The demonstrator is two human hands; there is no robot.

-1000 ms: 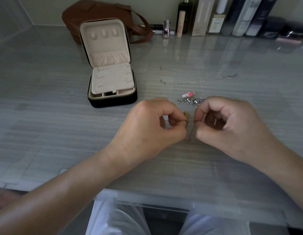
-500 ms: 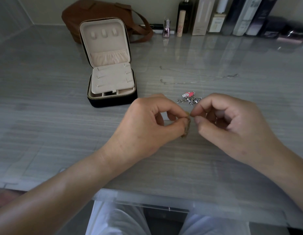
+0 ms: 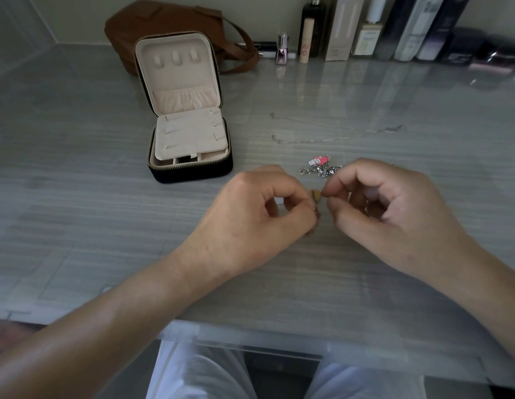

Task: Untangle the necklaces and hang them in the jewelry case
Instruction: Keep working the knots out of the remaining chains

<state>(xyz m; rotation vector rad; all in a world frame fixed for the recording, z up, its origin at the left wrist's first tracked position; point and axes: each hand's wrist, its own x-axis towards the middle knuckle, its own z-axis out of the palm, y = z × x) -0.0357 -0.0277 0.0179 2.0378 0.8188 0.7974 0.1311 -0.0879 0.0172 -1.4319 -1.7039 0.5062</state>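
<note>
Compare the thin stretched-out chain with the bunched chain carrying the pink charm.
The thin chain lies drawn out in long lines; the bunched chain sits in a small heap. The thin chain is far finer than the bunched chain's links. The bunched chain carries a pink charm; the thin chain shows no coloured one. Both are silvery, on the table.

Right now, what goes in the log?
left hand: pinches gold necklace | right hand: pinches it too | silver tangle: on table | case: open

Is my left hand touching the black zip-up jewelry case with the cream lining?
Apart. The head view shows a strip of bare grey table between the left hand and the black jewelry case.
</note>
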